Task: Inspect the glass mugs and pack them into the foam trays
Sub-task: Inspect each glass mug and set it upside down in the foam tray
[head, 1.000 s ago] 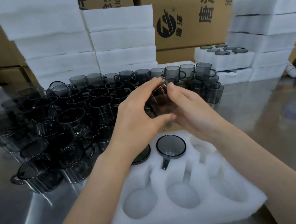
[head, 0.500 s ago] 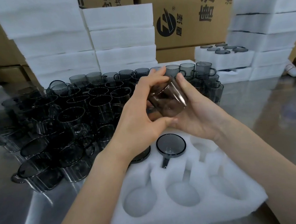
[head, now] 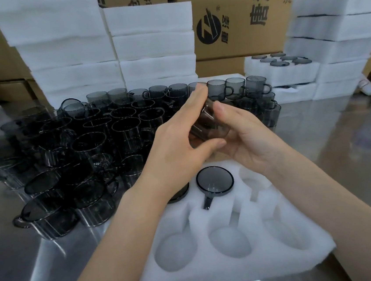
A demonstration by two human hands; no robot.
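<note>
Inspection seems to be in hand: a smoky grey glass mug [head: 210, 126] is being held tilted over the far edge of the white foam tray [head: 250, 268]. The left hand [head: 180, 141] is curling its fingers and thumb round the mug's left side; the right hand [head: 248, 140] is cupping the right. Next, the mug needs lowering into an empty pocket [head: 251, 178].

Steel table [head: 341, 147]: loose mugs [head: 103, 149] left, foam tray [head: 238, 260] ctr.
</note>
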